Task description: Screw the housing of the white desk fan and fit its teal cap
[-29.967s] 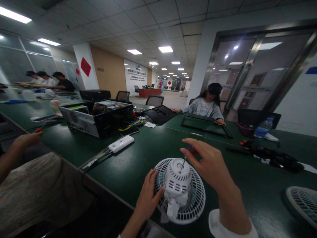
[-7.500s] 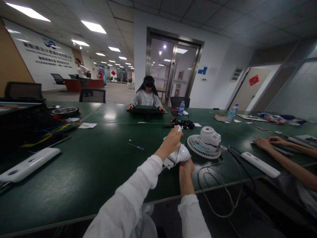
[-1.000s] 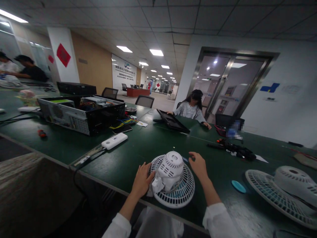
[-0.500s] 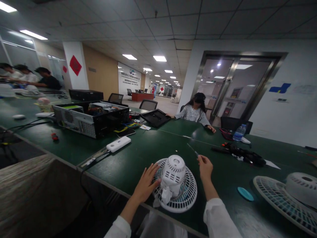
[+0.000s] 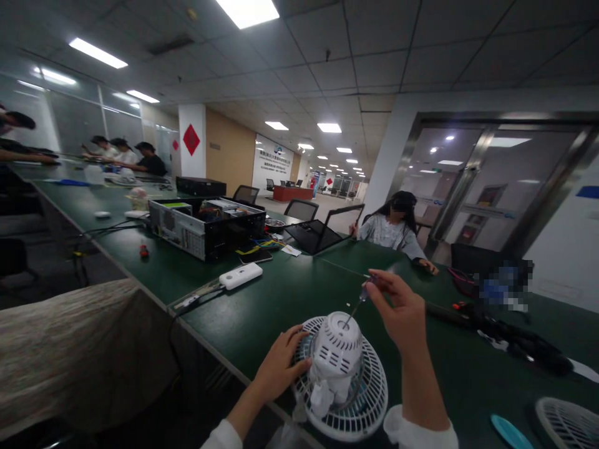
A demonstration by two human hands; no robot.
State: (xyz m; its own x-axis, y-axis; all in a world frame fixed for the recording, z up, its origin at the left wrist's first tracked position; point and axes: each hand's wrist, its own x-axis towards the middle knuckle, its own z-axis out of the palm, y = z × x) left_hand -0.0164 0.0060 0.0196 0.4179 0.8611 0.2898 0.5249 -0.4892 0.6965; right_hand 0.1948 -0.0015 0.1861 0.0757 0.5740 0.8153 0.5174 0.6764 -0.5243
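Observation:
A white desk fan stands on its round grille (image 5: 367,411) on the green table, with its slotted motor housing (image 5: 336,352) pointing up. My left hand (image 5: 281,357) grips the side of that housing. Above the fan, my right hand (image 5: 400,305) is shut on a small blue-handled screwdriver (image 5: 361,299). Its thin shaft slants down, and the tip meets the top of the housing. The underside of the fan is hidden from this view.
A white power strip (image 5: 240,275) lies on the green table (image 5: 262,312), beyond it an open computer case (image 5: 206,229). Black cables and tools (image 5: 500,330) lie to the right. A second fan (image 5: 571,427) and a blue disc (image 5: 508,431) sit at the lower right. A person (image 5: 390,226) sits across the table.
My right hand has risen from beside the fan to above it, bringing the screwdriver tip onto the housing top. My left hand stays on the housing. The view has swung slightly.

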